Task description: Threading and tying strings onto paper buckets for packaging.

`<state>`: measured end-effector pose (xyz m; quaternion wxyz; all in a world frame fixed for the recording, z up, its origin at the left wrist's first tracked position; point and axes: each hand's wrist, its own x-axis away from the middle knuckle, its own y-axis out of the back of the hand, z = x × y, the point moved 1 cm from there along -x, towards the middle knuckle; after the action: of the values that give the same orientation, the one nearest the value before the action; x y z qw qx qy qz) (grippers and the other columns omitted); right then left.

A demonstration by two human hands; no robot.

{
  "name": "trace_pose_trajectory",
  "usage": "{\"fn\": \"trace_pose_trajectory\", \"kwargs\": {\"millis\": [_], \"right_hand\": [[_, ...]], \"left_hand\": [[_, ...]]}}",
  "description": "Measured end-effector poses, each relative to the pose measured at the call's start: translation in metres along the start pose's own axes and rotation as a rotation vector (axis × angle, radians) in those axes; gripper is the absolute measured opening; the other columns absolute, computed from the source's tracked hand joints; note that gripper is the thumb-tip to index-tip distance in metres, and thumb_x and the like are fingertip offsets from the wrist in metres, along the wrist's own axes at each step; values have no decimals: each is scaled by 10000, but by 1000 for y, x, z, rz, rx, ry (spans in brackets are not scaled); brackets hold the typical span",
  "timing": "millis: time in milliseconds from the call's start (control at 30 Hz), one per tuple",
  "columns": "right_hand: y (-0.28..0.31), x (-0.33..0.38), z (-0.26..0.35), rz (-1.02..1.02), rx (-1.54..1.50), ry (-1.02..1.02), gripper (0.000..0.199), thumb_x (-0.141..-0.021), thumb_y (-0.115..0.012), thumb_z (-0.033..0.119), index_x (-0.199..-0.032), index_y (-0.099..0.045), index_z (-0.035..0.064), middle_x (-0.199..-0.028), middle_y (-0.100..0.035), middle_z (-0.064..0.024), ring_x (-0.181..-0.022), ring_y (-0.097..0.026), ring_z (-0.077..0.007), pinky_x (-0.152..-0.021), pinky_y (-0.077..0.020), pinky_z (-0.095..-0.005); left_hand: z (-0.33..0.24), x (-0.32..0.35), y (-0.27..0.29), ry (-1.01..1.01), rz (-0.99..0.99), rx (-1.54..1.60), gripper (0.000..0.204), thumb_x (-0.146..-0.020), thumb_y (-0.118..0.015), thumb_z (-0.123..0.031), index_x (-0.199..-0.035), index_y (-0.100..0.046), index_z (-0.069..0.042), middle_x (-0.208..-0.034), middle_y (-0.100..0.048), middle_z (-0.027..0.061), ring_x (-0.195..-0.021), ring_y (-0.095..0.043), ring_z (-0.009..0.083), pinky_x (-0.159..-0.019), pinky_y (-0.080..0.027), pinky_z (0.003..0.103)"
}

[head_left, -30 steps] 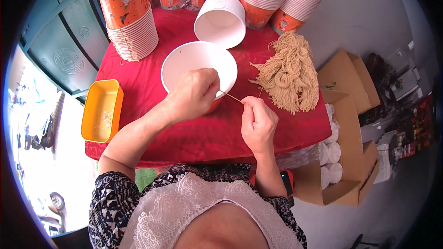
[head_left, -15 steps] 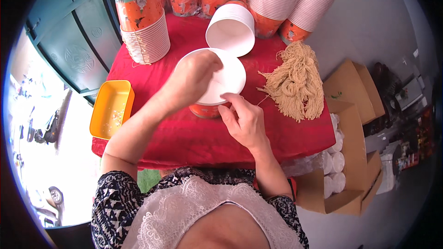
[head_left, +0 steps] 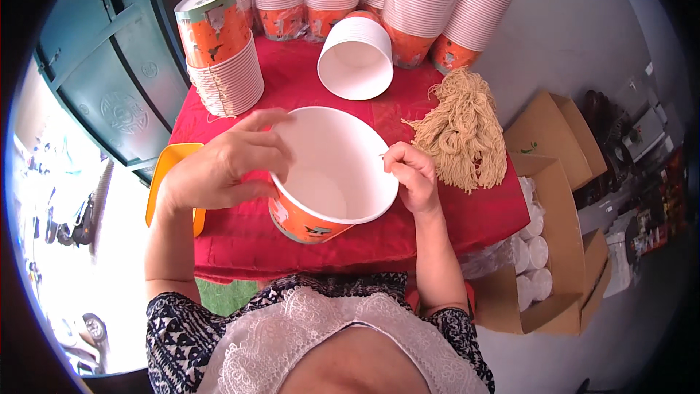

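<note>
An orange-printed paper bucket [head_left: 313, 222] with a white inside is tilted toward me over the red-covered table. My left hand [head_left: 230, 157] is at its left rim, fingers spread and slightly blurred, thumb outside the wall. At the right rim, the fingers of my right hand [head_left: 414, 175] are closed in a pinch on the edge; whether a strand is also in them is too small to tell. Behind it a second paper bucket [head_left: 356, 66] lies on its side, its white mouth facing me. A bundle of tan string [head_left: 463, 135] rests to the right of my right hand.
A yellow plastic tub [head_left: 154, 190] sits partly behind my left wrist. Nested buckets [head_left: 226, 80], one upside down on top, stand at the left. Tall plastic-wrapped bucket stacks [head_left: 426, 0] line the back. Beside the red tablecloth [head_left: 467, 226], a cardboard box [head_left: 561, 226] holds white rolls.
The bucket has come nearer and tipped toward me, showing its inside. My left hand has moved from over its mouth to the left rim; the right hand has shifted slightly right.
</note>
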<state>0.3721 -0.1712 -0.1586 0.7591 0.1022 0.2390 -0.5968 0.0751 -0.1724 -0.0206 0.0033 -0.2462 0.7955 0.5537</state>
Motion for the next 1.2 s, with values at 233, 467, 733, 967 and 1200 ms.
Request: {"fn": "trace_pose_trajectory", "kwargs": {"millis": [233,467,733,967,1200], "right_hand": [[7,3,38,-171,122,39,188,-1009,-523,124,-1016,-643,-22,-666,-447,82,-577,-359,-2,-507,-280,-185],[-13,26,51,-192,-220,75,161,-975,-526,102,-966,-619,-29,-703,-448,32,-564,-351,-44,-499,-266,-211],[-23,33,35,-148,-891,-6,280,-973,-492,294,-1013,-591,36,-851,-470,-18,-618,-352,-108,-521,-303,-253],[-34,25,30,-168,-1051,4,301,-979,-495,309,-999,-597,26,-840,-464,-27,-603,-346,-115,-518,-291,-262],[-49,23,33,-168,-1156,10,295,-985,-490,304,-970,-594,28,-832,-458,-37,-597,-347,-115,-515,-285,-266]], "left_hand": [[-24,-6,-28,117,-193,-261,195,-672,-780,-103,-776,-618,-77,-739,-589,19,-851,-598,231,-932,-395,465],[-6,-16,-81,307,-361,-499,141,-712,-755,-103,-790,-638,-95,-705,-597,39,-798,-614,225,-1056,-313,560],[-8,-28,-114,429,-279,-653,167,-738,-727,-115,-868,-630,-74,-763,-617,64,-827,-618,248,-1057,-304,584],[-39,-30,-117,216,-527,-396,378,-695,-762,-119,-1042,-628,-48,-1142,-542,134,-1227,-452,365,-1111,-165,655],[-46,-38,-161,256,-605,-323,332,-636,-819,-162,-910,-660,-65,-1194,-554,124,-1338,-345,439,-1106,-196,665]]}}
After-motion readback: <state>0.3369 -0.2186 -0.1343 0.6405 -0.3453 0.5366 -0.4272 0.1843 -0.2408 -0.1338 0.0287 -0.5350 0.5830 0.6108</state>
